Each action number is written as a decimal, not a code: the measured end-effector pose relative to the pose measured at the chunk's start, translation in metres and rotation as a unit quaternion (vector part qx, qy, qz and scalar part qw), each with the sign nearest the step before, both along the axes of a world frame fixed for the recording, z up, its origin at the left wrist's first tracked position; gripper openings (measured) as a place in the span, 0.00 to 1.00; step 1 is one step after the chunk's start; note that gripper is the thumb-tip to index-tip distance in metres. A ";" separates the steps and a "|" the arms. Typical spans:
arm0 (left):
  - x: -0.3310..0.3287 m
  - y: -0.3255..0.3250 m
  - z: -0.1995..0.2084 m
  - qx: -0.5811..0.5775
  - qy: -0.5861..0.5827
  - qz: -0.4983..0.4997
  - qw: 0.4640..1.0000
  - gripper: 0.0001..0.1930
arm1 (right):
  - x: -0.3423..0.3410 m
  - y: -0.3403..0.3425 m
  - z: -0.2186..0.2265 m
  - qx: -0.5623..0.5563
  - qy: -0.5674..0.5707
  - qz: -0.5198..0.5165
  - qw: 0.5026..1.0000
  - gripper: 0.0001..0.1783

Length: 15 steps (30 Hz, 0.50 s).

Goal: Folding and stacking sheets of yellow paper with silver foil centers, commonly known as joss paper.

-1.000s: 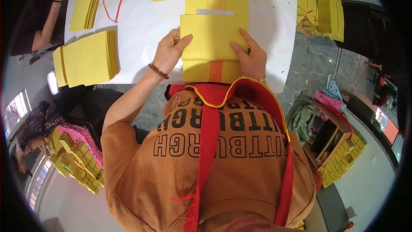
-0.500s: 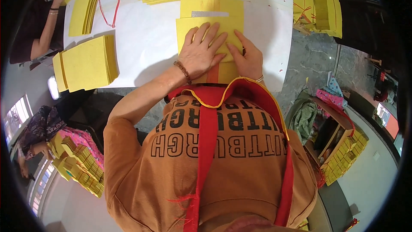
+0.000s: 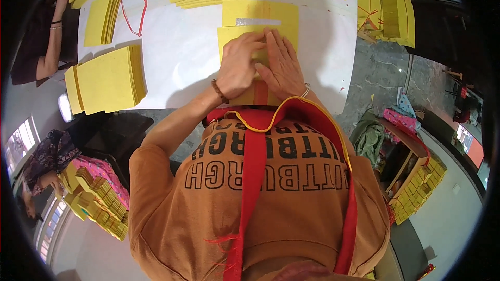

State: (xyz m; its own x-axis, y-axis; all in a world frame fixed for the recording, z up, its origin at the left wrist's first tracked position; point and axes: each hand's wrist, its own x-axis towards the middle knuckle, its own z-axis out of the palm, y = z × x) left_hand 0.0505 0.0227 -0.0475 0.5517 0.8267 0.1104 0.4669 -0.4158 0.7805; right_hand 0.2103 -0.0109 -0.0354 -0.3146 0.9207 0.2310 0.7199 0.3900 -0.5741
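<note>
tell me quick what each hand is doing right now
left hand: open, pressing flat on the yellow envelope
right hand: open, flat on the same envelope

The one view sits on my head and looks steeply down my chest, facing toward twelve o'clock over the white table (image 3: 187, 57). It is close: my torso fills the lower half, and my hands (image 3: 260, 65) meet just above centre. The fisheye bends the table's edges near the rim and darkens the corners.

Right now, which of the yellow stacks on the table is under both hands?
The yellow stack at the near table edge, directly ahead: the left hand and right hand press on it. The others lie untouched.
</note>
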 end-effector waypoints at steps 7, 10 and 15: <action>-0.014 -0.004 0.019 -0.070 -0.135 0.031 0.988 0.21 | -0.006 0.003 0.003 0.048 -0.180 0.016 0.982 0.37; -0.013 -0.004 0.043 0.161 0.067 0.002 0.985 0.29 | -0.004 0.002 -0.003 0.041 -0.212 0.013 0.976 0.38; -0.022 -0.016 0.030 0.155 0.170 -0.080 0.970 0.37 | -0.008 0.005 0.003 0.015 -0.211 0.021 0.977 0.37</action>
State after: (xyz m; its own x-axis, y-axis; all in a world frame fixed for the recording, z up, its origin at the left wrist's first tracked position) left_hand 0.0283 0.0065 -0.0172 0.7187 0.6833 0.1287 0.5856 -0.6947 0.4177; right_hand 0.2023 -0.0060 -0.0322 -0.4254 0.8997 0.0980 0.8731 0.4365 -0.2171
